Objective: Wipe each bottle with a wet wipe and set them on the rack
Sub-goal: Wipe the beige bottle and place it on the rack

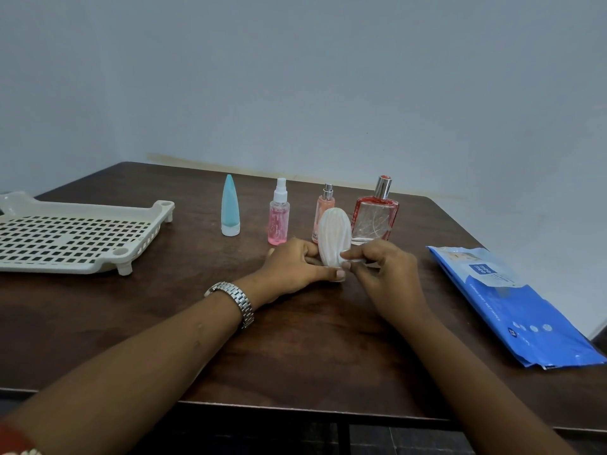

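My left hand [295, 267] grips the lower part of a white ribbed oval bottle [332, 236], held upright over the table's middle. My right hand [384, 267] pinches a white wet wipe [358, 261] against the bottle's lower right side. Behind stand a light blue cone-shaped tube [230, 208], a pink spray bottle [279, 215], a peach spray bottle [324, 201] partly hidden by the white bottle, and a square red perfume bottle [376, 216]. The cream perforated rack [75, 238] lies at the left with nothing on it.
A blue pack of wet wipes [512, 303] lies flat at the right of the dark wooden table [295, 349]. A grey wall stands right behind the table's far edge. A metal watch [235, 298] is on my left wrist.
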Demonstrator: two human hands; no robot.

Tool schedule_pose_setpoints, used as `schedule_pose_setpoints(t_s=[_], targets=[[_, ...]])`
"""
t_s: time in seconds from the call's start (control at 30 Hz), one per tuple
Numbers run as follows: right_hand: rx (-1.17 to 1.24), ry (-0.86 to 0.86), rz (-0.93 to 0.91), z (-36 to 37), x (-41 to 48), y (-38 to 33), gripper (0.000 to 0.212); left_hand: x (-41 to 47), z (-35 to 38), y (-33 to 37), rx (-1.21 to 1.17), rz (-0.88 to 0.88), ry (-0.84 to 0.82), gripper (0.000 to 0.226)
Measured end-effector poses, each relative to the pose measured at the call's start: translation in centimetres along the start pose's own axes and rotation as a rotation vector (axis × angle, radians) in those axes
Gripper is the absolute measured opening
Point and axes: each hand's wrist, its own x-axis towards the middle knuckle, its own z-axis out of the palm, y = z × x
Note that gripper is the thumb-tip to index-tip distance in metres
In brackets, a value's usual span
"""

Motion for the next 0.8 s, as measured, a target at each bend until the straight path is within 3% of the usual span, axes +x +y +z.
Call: schedule_pose_setpoints(t_s=[0.1,0.27,0.4,0.57,0.8], targets=[[-0.011,-0.064,-0.033,-0.5,-0.4,0.1,0.021,-0.1,0.0,0.1,0.016,0.013,-0.005,0.056],[-0.086,-0.005,-0.092,-0.2,0.4,-0.2,0.023,-0.2,0.1,0.1,0.037,0.018,0.028,0.054],[-0.119,-0.136,-0.157,-0.8,-0.3,-0.6,0.025,-0.2,0.1,0.3,0.072,0.044,0.035,0.044],[-0.116,-0.062,-0.105,-0.4,0.5,-0.5,0.022,-0.1,0.1,0.3,0.052,0.044,0.07,0.035],[-0.114,-0.125,-0.185,-1.0,0.0,-0.8,0.02,-0.3,0.1,0.4,0.112,0.062,0.099,0.02]])
